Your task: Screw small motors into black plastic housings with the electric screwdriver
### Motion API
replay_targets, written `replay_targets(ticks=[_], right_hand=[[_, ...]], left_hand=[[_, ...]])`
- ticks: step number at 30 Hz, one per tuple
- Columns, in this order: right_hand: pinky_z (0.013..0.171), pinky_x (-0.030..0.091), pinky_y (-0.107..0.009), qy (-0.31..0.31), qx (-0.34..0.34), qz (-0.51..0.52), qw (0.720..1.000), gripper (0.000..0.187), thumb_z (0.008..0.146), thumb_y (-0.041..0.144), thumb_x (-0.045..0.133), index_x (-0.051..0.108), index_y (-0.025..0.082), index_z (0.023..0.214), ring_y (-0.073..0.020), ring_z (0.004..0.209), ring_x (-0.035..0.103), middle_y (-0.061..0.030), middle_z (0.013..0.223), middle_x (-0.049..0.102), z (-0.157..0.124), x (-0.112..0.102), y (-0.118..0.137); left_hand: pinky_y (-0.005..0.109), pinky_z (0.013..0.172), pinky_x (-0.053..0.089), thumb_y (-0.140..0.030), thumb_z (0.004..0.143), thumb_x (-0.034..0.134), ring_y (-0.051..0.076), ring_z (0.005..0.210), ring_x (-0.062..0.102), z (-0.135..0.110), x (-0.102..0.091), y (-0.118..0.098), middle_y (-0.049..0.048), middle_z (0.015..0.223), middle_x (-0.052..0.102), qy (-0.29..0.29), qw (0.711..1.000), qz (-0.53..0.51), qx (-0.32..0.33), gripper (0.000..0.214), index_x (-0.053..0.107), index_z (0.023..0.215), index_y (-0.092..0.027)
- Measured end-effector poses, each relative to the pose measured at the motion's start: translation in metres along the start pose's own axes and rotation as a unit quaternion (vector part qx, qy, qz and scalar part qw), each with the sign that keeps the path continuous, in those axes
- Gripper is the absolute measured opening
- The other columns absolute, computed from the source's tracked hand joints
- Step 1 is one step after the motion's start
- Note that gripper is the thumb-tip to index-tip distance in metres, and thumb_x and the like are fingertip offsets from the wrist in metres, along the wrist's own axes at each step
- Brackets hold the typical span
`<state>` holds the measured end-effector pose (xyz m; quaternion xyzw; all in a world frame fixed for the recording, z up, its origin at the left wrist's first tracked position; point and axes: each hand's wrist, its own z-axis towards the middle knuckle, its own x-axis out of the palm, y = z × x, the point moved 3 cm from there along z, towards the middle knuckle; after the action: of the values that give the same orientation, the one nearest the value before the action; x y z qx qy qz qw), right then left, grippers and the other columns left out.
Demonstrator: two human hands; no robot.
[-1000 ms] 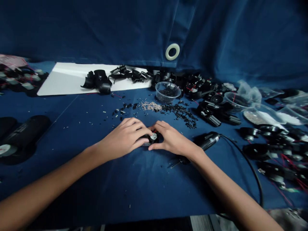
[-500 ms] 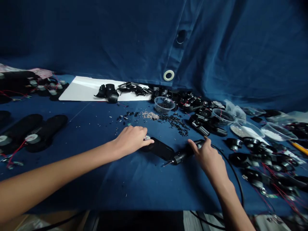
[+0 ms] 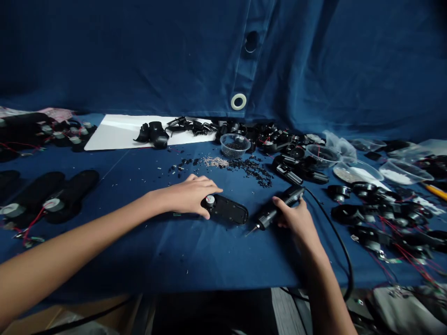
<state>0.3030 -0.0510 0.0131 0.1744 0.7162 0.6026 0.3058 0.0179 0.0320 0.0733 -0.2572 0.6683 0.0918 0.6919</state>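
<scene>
My left hand point(image 3: 190, 195) grips the motor end of a long black plastic housing point(image 3: 228, 210), thumb on the near side and fingers on the far side. A round silvery motor point(image 3: 210, 199) shows between thumb and forefinger. The housing's open inner face looks up, and its other end points right. My right hand point(image 3: 295, 214) is wrapped round a black corded electric screwdriver point(image 3: 279, 209). Its thin bit points down and left, apart from the housing's right end. Palm and some fingers of both hands are hidden.
Small screws point(image 3: 215, 162) and black bits point(image 3: 256, 171) lie scattered beyond the housing, near a clear plastic bowl point(image 3: 235, 145). Black housings point(image 3: 75, 195) with motors and red wires lie left; motor assemblies point(image 3: 377, 214) crowd the right. The screwdriver's cable point(image 3: 340, 237) curves over the table edge.
The housing has turned so its inner face and motor show more plainly. My right hand has shifted the screwdriver, whose bit is now farther from the housing. The head view has moved slightly.
</scene>
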Motion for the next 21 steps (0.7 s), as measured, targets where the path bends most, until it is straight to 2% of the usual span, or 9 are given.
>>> replay_targets(ticks=[3, 5, 8, 11, 14, 16, 18, 20, 21], right_hand=[[0.034, 0.038, -0.022, -0.001, 0.035, 0.050, 0.998, 0.042, 0.062, 0.043, 0.076, 0.054, 0.017, 0.087, -0.0120, 0.035, 0.048, 0.0057, 0.046, 0.052, -0.007, -0.007, 0.003], [0.038, 0.039, -0.020, -0.001, 0.037, 0.179, 0.983, 0.033, 0.065, 0.038, 0.075, 0.053, 0.017, 0.079, -0.0082, 0.040, 0.046, 0.0065, 0.052, 0.051, -0.014, -0.009, 0.012], [0.046, 0.045, -0.019, 0.009, 0.024, 0.316, 0.948, 0.024, 0.069, 0.033, 0.070, 0.054, 0.019, 0.078, -0.0071, 0.048, 0.049, 0.0072, 0.061, 0.050, -0.024, -0.006, 0.038], [0.051, 0.048, -0.017, 0.022, -0.028, 0.371, 0.928, 0.015, 0.076, 0.030, 0.065, 0.053, 0.021, 0.078, -0.0062, 0.053, 0.051, 0.0075, 0.065, 0.050, -0.033, 0.005, 0.070], [0.068, 0.054, -0.022, 0.037, -0.084, 0.401, 0.911, 0.009, 0.081, 0.030, 0.061, 0.055, 0.023, 0.079, -0.0078, 0.068, 0.058, 0.0063, 0.073, 0.056, -0.036, 0.021, 0.090], [0.078, 0.055, -0.031, 0.051, -0.094, 0.395, 0.912, 0.009, 0.082, 0.032, 0.059, 0.057, 0.024, 0.082, -0.0105, 0.078, 0.061, 0.0056, 0.078, 0.060, -0.034, 0.032, 0.091], [0.079, 0.055, -0.033, 0.054, -0.090, 0.391, 0.914, 0.008, 0.082, 0.033, 0.059, 0.058, 0.024, 0.083, -0.0114, 0.080, 0.062, 0.0058, 0.076, 0.061, -0.029, 0.041, 0.085], [0.077, 0.056, -0.032, 0.050, -0.069, 0.395, 0.915, 0.011, 0.082, 0.032, 0.060, 0.057, 0.022, 0.077, -0.0110, 0.073, 0.062, 0.0070, 0.061, 0.056, -0.024, 0.046, 0.075], [0.075, 0.056, -0.030, 0.044, -0.052, 0.400, 0.914, 0.015, 0.081, 0.032, 0.062, 0.055, 0.021, 0.072, -0.0107, 0.068, 0.061, 0.0077, 0.053, 0.051, -0.022, 0.047, 0.070]], left_hand=[[0.032, 0.089, 0.035, -0.048, 0.077, 0.065, 0.023, 0.105, 0.052, 0.003, 0.014, 0.007, 0.0041, 0.116, 0.059, 0.005, 0.999, -0.038, -0.023, 0.056, 0.050, 0.126, -0.025], [0.032, 0.087, 0.036, -0.051, 0.077, 0.065, 0.023, 0.101, 0.054, 0.004, 0.021, 0.007, 0.0054, 0.112, 0.061, -0.025, 0.999, -0.031, -0.033, 0.058, 0.051, 0.125, -0.020], [0.032, 0.084, 0.037, -0.056, 0.077, 0.063, 0.023, 0.099, 0.055, 0.003, 0.029, 0.007, 0.0064, 0.107, 0.062, -0.076, 0.996, -0.011, -0.043, 0.061, 0.052, 0.122, -0.017], [0.033, 0.084, 0.038, -0.057, 0.078, 0.060, 0.024, 0.099, 0.056, 0.001, 0.037, 0.005, 0.0066, 0.105, 0.063, -0.114, 0.992, 0.003, -0.063, 0.061, 0.052, 0.122, -0.016], [0.036, 0.088, 0.038, -0.059, 0.081, 0.056, 0.025, 0.103, 0.056, -0.005, 0.041, 0.002, 0.0088, 0.109, 0.062, -0.137, 0.987, 0.002, -0.084, 0.062, 0.050, 0.125, -0.015], [0.037, 0.091, 0.038, -0.061, 0.083, 0.051, 0.025, 0.109, 0.053, -0.009, 0.037, 0.002, 0.0097, 0.116, 0.060, -0.135, 0.988, -0.015, -0.079, 0.065, 0.045, 0.132, -0.017], [0.036, 0.091, 0.039, -0.060, 0.088, 0.043, 0.025, 0.115, 0.049, -0.007, 0.025, 0.007, 0.0092, 0.126, 0.055, -0.124, 0.989, -0.036, -0.065, 0.065, 0.036, 0.138, -0.021], [0.036, 0.092, 0.039, -0.055, 0.092, 0.037, 0.023, 0.117, 0.047, 0.006, 0.004, 0.019, 0.0077, 0.130, 0.051, -0.130, 0.988, -0.052, -0.058, 0.057, 0.035, 0.139, -0.023], [0.036, 0.094, 0.038, -0.052, 0.094, 0.035, 0.022, 0.116, 0.048, 0.019, -0.008, 0.027, 0.0071, 0.128, 0.053, -0.146, 0.986, -0.055, -0.055, 0.051, 0.040, 0.135, -0.023]])
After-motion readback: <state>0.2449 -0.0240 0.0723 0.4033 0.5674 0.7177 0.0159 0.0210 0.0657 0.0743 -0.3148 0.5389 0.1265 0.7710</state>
